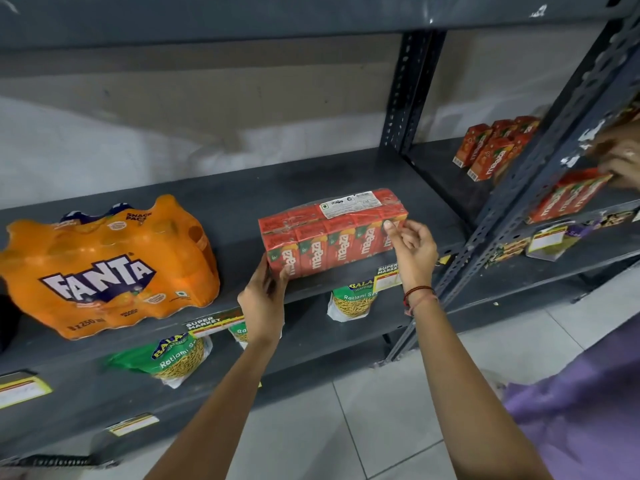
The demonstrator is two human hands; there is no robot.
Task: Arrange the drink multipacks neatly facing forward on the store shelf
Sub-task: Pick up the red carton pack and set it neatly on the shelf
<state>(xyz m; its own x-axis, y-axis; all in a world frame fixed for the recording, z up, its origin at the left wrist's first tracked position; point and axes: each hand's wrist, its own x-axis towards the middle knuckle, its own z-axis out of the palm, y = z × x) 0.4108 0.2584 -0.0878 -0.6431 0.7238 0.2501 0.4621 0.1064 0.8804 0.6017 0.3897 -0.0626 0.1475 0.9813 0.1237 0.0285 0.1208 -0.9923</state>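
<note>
- Shelf [346, 174]: dark grey metal, seen from above and in front; price tags hang along its front edge.
- Maaza pack [332, 233]: red shrink-wrapped row of juice cartons, standing near the shelf's front edge, right of centre, logos facing forward, white label on top.
- Left hand [265, 299]: fingers loosely spread and pressed flat against the pack's lower left end; it touches the pack without closing round it.
- Right hand [414, 245]: fingers half curled, fingertips on the pack's upper right front corner; a red thread band circles the wrist.
- Fanta pack [107, 271]: orange wrapped bottles, on the same shelf, well to the left, label forward.
- Snack bags [173, 358]: green, on the shelf below.
- Loose cartons [491, 147]: red, on the neighbouring rack at right, where another person's hand [620, 161] reaches in.
</note>
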